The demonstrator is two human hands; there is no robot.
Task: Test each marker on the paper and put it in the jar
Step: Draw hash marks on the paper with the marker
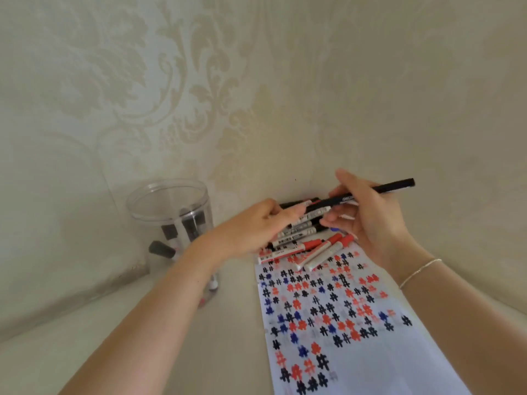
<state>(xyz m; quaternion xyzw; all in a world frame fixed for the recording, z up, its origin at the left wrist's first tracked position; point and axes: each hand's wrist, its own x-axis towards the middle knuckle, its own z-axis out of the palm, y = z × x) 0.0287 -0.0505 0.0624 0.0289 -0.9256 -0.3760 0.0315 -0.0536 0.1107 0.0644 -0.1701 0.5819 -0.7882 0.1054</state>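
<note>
A white paper [370, 366] covered with black, red and blue test marks lies on the table, running from the middle to the lower right. A pile of markers [308, 238] with black and red caps lies at the paper's far end against the wall. My right hand [370, 220] holds a thin black marker [382, 189] above the pile, its length pointing up and right. My left hand [256, 226] reaches over the pile, fingertips curled on markers there; its grip is blurred. A clear jar [171, 201] stands to the left and holds several markers.
A wall with pale floral wallpaper [199, 81] rises close behind the jar and the pile. The cream tabletop [142, 323] stretches to the left of the paper. A thin bracelet [419, 272] is on my right wrist.
</note>
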